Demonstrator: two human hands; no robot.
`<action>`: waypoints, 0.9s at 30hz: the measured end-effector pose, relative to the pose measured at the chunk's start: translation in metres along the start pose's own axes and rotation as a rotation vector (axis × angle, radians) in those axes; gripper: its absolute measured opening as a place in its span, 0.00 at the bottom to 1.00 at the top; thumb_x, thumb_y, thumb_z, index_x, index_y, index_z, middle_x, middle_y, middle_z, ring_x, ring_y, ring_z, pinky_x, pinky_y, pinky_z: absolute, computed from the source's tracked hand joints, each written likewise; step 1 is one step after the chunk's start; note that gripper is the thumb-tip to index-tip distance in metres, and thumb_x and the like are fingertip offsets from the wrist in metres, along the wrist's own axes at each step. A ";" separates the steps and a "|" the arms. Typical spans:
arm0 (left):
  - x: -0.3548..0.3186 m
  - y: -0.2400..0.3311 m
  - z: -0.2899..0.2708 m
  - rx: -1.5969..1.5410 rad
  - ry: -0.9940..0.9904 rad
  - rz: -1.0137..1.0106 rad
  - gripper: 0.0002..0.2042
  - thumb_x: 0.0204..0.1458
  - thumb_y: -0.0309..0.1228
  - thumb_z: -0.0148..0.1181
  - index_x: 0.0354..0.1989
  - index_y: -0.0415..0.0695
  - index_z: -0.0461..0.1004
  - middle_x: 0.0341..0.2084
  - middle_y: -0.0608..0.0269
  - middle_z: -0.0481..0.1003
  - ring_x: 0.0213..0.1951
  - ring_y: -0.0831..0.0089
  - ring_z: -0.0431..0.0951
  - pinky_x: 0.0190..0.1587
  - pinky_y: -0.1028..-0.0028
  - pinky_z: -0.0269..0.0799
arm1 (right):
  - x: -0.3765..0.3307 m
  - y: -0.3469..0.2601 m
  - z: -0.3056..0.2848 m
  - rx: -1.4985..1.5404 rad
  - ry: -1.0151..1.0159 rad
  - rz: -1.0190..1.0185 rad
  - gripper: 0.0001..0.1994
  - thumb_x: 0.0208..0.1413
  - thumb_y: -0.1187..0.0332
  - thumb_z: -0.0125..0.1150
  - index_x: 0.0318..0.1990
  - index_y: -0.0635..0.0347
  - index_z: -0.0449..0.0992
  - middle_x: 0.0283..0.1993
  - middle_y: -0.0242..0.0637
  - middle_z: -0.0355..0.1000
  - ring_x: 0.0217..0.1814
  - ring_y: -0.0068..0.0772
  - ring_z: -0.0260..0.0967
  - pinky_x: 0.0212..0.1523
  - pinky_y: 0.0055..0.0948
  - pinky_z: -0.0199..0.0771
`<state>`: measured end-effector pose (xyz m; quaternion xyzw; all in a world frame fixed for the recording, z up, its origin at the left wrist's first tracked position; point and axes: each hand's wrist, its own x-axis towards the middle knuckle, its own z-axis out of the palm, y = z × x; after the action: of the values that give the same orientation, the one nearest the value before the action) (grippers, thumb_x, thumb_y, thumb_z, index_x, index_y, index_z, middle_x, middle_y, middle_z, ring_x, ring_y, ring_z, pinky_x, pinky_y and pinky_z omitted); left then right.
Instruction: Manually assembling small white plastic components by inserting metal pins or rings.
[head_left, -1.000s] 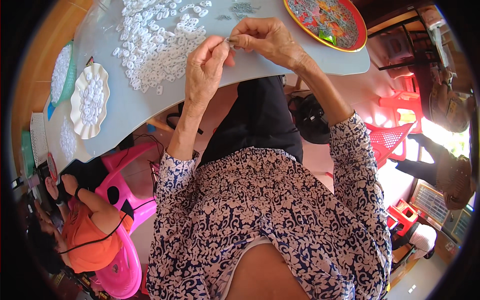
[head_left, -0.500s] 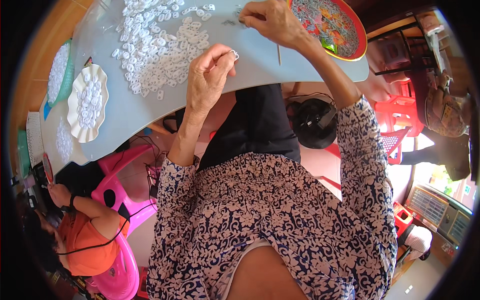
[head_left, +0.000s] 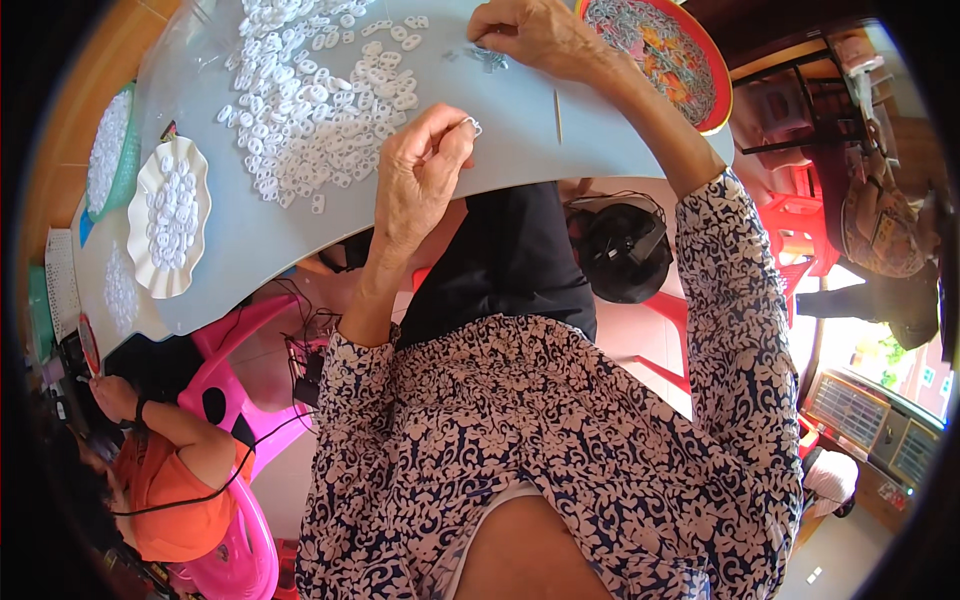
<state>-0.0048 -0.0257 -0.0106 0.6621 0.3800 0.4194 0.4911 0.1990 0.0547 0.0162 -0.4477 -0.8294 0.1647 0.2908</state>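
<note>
Left hand (head_left: 420,175) raised over near edge of pale blue worktop (head_left: 500,150), fingers drawn together, small white ring (head_left: 472,125) pinched at fingertips. Right hand (head_left: 535,35) farther out on worktop, fingers curled together down onto small cluster of grey metal bits (head_left: 485,57); whether any is actually gripped, cannot tell. Thin needle-like stick (head_left: 558,115) lying on worktop between both hands, touching neither. Big loose heap of white rings (head_left: 310,100) spread to left of left hand, close by but apart from it. Round red-rimmed tray (head_left: 665,60) of mixed small pieces just beyond right wrist. White scalloped dish (head_left: 170,215) filled with more white rings well off to left, green basket (head_left: 110,150) of same beside it. Patterned sleeves on both forearms. Another person in orange top (head_left: 170,500) at lower left, on pink chair (head_left: 235,350), well apart.
</note>
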 end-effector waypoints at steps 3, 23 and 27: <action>-0.001 -0.002 -0.001 0.002 0.006 -0.007 0.07 0.53 0.28 0.52 0.28 0.37 0.70 0.16 0.69 0.65 0.21 0.83 0.68 0.25 0.80 0.63 | 0.002 -0.011 0.011 -0.197 0.040 -0.168 0.06 0.45 0.73 0.57 0.29 0.66 0.76 0.28 0.50 0.73 0.31 0.51 0.71 0.34 0.40 0.71; 0.001 -0.006 -0.004 -0.077 0.017 -0.032 0.06 0.53 0.27 0.52 0.28 0.37 0.70 0.17 0.68 0.68 0.22 0.83 0.68 0.28 0.80 0.63 | -0.008 -0.042 0.019 0.019 -0.023 0.249 0.05 0.41 0.73 0.60 0.27 0.65 0.74 0.27 0.41 0.74 0.26 0.31 0.72 0.30 0.29 0.73; 0.003 -0.009 -0.005 -0.280 0.037 -0.078 0.08 0.54 0.29 0.52 0.28 0.38 0.73 0.18 0.67 0.70 0.25 0.82 0.68 0.32 0.81 0.63 | -0.041 -0.045 0.039 0.553 0.127 0.428 0.03 0.48 0.74 0.60 0.30 0.62 0.73 0.25 0.25 0.69 0.29 0.13 0.65 0.30 0.15 0.66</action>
<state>-0.0093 -0.0189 -0.0178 0.5641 0.3523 0.4610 0.5874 0.1629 -0.0044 -0.0038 -0.5251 -0.6209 0.4123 0.4107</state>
